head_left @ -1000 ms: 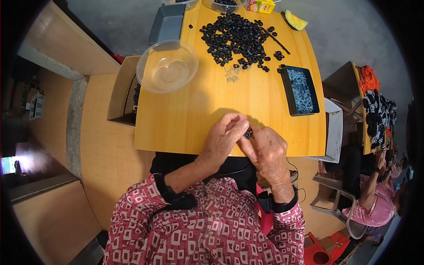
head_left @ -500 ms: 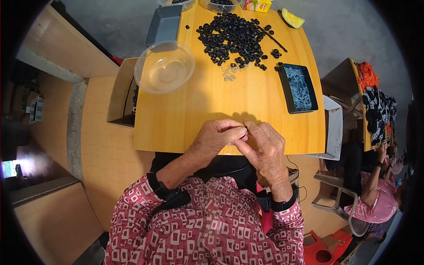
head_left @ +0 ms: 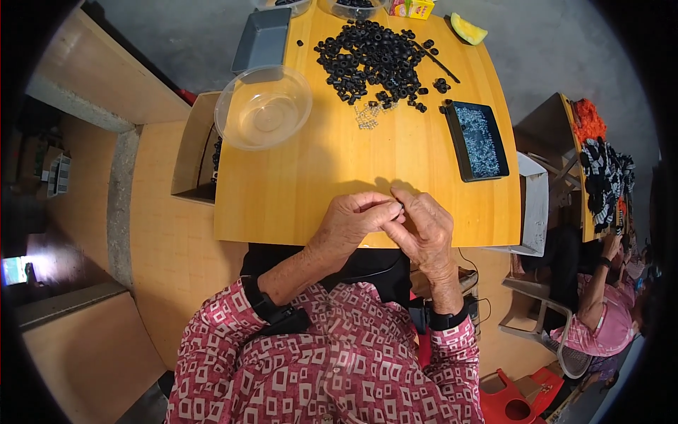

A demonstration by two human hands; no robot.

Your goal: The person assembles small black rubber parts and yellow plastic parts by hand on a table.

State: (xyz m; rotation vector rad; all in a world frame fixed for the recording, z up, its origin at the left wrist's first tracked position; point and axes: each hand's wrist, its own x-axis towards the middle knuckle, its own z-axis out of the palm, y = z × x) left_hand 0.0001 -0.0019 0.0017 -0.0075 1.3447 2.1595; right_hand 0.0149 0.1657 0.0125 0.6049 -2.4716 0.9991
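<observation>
Over the near edge of the table my left hand (head_left: 353, 222) and my right hand (head_left: 426, 230) meet at the fingertips. Between them is a small black part (head_left: 401, 207), pinched by both hands and mostly covered by the fingers. Beyond the hands lies a loose pile of black ring-shaped parts (head_left: 374, 60). Small pale, shiny pieces (head_left: 367, 117) are scattered at the near side of that pile. To the right stands a black tray (head_left: 458, 145) with many tiny pale pieces in it.
A clear plastic bowl (head_left: 265, 116) stands at the table's left edge, beside a grey bin (head_left: 261, 39). A thin black stick (head_left: 441, 65) lies by the pile. At the far right corner is a yellow-green fruit slice (head_left: 468, 30). Another person (head_left: 600, 311) sits at the right.
Both hands have shifted slightly, the joined fingertips moving a little to the right. The small black part is still between them. The things on the table have not moved.
</observation>
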